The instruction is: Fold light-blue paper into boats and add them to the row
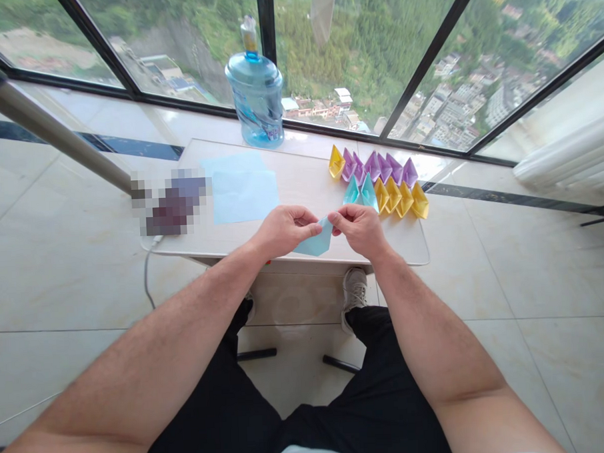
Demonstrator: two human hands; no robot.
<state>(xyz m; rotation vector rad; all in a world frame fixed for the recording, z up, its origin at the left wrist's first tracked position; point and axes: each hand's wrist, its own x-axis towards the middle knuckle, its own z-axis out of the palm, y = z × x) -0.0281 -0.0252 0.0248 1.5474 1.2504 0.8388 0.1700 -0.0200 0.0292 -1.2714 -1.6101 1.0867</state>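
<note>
Between my two hands is a folded piece of light blue paper (317,243), held just above the front edge of a low white table (202,241). My left hand (288,228) pinches its left side with thumb and fingers. At its upper right corner, my right hand (358,228) grips the paper, fingers curled. Flat light blue sheets (245,197) lie on the table beyond my left hand. Just past my right hand stand two turquoise paper boats (360,193), with rows of yellow paper boats (403,199) and purple paper boats (379,166) beside and behind them.
A large blue water bottle (256,101) stands behind the table by the window. A blurred-out object (175,202) with a cable (147,277) is at the table's left end. A slanting pole (62,130) crosses the left side. My shoe (355,296) is below the table edge.
</note>
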